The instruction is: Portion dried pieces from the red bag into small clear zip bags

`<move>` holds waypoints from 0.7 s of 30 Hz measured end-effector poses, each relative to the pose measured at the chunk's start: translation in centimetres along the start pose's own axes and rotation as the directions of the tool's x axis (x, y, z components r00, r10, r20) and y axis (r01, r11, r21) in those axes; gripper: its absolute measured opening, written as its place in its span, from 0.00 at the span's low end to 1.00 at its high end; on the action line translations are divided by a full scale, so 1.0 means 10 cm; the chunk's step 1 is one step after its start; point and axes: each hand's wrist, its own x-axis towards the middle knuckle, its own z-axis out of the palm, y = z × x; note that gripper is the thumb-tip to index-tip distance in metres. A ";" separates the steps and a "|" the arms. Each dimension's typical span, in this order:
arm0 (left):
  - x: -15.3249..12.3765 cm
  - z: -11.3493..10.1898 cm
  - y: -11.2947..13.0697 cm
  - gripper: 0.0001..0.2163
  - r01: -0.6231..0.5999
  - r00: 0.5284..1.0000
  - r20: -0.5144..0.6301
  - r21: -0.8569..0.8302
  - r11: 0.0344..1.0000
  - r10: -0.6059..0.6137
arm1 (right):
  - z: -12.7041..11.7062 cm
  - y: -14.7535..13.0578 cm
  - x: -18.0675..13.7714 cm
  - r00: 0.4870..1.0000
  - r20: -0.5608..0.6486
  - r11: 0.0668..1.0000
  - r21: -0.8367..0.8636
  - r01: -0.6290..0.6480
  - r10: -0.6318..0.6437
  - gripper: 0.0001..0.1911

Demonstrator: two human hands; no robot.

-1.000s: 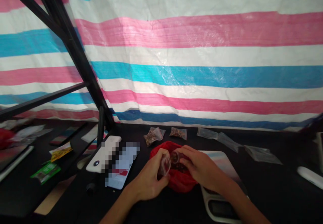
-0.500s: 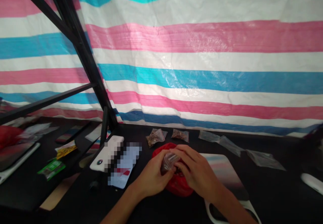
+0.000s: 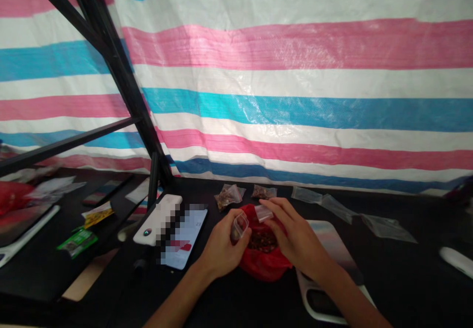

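My left hand (image 3: 223,244) is closed round a small clear plastic bag (image 3: 240,227), its mouth held apart at the left side of a red plastic bag (image 3: 264,267). Brown dried bits (image 3: 263,241) lie inside the red bag, which stands open. Over its far right rim, my right hand (image 3: 286,229) pinches a small clear piece of plastic (image 3: 263,213) between thumb and fingers. Whether that piece is a scoop or part of a bag I cannot tell. Beneath my right forearm is a kitchen scale (image 3: 332,244), partly hidden.
Two filled clear bags (image 3: 228,197) (image 3: 264,191) lie behind the red bag. Flat clear bags (image 3: 338,208) run along the back right. Two phones (image 3: 160,219) (image 3: 190,237) are on the left, near a black frame post (image 3: 125,82). Green and yellow packets (image 3: 77,242) (image 3: 98,214) sit on another table.
My hands have moved apart. The right hand has shifted right with the clear plastic piece, and the left still holds the small bag. The brown bits in the red bag now show more.
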 end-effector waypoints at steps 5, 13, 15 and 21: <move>0.02 -0.01 -0.03 0.05 0.095 0.988 -0.138 0.199 0.975 -0.068 | 0.00 0.07 0.00 0.959 0.280 0.991 -0.132 -0.004 0.041 0.22; 0.05 0.03 -0.15 0.09 0.236 0.971 -0.101 0.319 0.918 -0.215 | 0.05 0.07 -0.06 0.967 0.234 0.979 -0.195 -0.055 0.101 0.19; 0.06 0.02 -0.19 0.08 0.265 0.964 -0.099 0.311 0.913 -0.246 | 0.07 0.11 -0.06 0.970 0.208 0.972 -0.222 -0.081 0.128 0.19; 0.09 -0.01 -0.17 0.07 0.249 0.964 -0.106 0.061 0.967 -0.242 | 0.13 0.25 -0.03 0.946 0.282 0.987 -0.040 -0.156 0.161 0.22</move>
